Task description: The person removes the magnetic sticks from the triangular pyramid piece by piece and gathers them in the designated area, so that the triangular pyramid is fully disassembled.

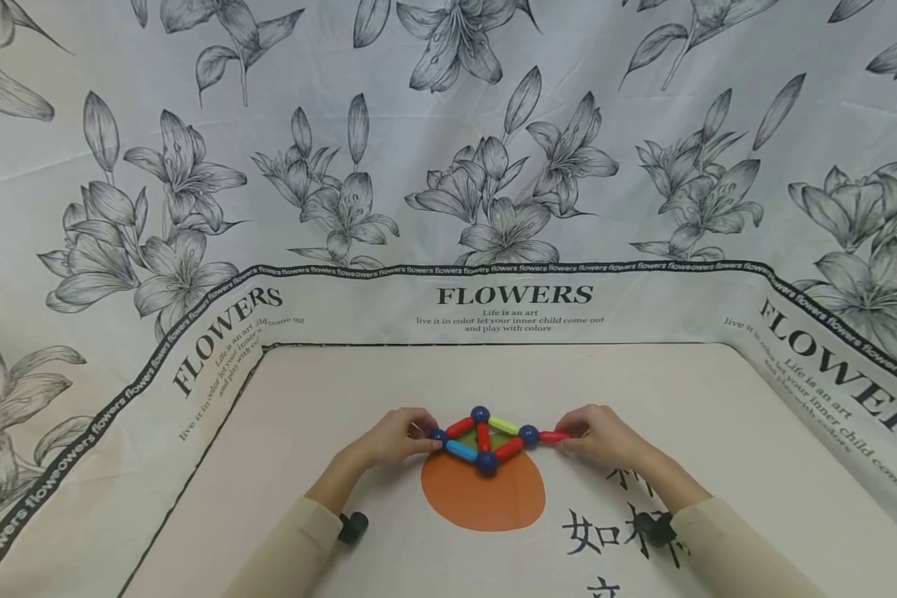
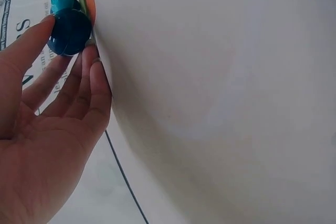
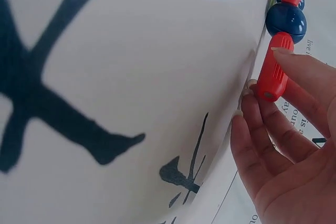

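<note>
A flat diamond of magnetic rods and blue balls lies on the cloth in the head view. Its sides are a blue rod (image 1: 461, 451), a yellow-green rod (image 1: 503, 425) and two red rods, with a third red rod (image 1: 482, 437) across the middle. My left hand (image 1: 399, 438) pinches the blue ball (image 2: 70, 31) at the left corner between thumb and fingers. My right hand (image 1: 600, 433) pinches another red rod (image 3: 274, 69), whose near end touches the right corner ball (image 3: 286, 22) and whose other end is free.
An orange disc (image 1: 483, 498) is printed on the pale cloth (image 1: 329, 378) below the diamond, with black characters (image 1: 590, 531) to its right. Behind rises a floral sheet (image 1: 359, 224). A black wrist device (image 1: 354, 527) sits at the left cuff, another (image 1: 654, 527) at the right.
</note>
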`<state>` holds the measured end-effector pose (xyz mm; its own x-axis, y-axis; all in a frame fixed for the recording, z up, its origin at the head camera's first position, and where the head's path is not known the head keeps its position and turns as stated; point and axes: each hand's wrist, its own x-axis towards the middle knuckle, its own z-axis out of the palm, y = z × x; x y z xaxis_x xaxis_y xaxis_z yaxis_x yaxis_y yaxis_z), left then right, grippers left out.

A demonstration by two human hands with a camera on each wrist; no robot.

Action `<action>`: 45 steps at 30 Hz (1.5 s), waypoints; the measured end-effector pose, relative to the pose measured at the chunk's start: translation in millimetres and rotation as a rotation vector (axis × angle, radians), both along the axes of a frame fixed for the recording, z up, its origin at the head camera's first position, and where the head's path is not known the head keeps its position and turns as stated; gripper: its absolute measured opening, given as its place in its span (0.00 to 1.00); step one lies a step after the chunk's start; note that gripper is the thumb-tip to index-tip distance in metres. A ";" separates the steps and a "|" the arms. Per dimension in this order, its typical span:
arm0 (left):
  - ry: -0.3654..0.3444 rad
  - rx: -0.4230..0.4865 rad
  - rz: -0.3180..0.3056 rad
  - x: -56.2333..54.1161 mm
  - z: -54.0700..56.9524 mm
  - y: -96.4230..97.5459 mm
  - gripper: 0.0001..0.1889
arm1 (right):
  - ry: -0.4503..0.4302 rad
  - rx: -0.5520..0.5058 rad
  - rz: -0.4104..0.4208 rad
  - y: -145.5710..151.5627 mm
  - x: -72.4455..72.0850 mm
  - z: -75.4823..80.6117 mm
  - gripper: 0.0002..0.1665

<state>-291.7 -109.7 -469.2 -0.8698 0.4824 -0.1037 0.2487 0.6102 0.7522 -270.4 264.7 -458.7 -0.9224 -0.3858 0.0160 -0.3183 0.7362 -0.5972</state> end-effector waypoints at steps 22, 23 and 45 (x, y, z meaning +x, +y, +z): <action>0.004 0.010 0.003 2.3 -2.0 -1.5 0.14 | 0.085 -0.049 0.101 -43.1 4.0 23.6 0.19; 0.002 0.008 0.005 2.4 -1.8 -1.3 0.14 | 0.092 -0.051 0.109 -47.6 3.7 24.7 0.19; 0.013 0.003 -0.001 -1.6 1.3 -1.7 0.15 | 0.073 -0.077 0.187 -115.7 -23.4 16.3 0.21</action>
<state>-293.3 -111.4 -467.9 -0.8706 0.4835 -0.0904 0.2594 0.6074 0.7509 -293.8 149.0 -442.4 -0.8300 -0.5456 0.1161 -0.4897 0.6130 -0.6200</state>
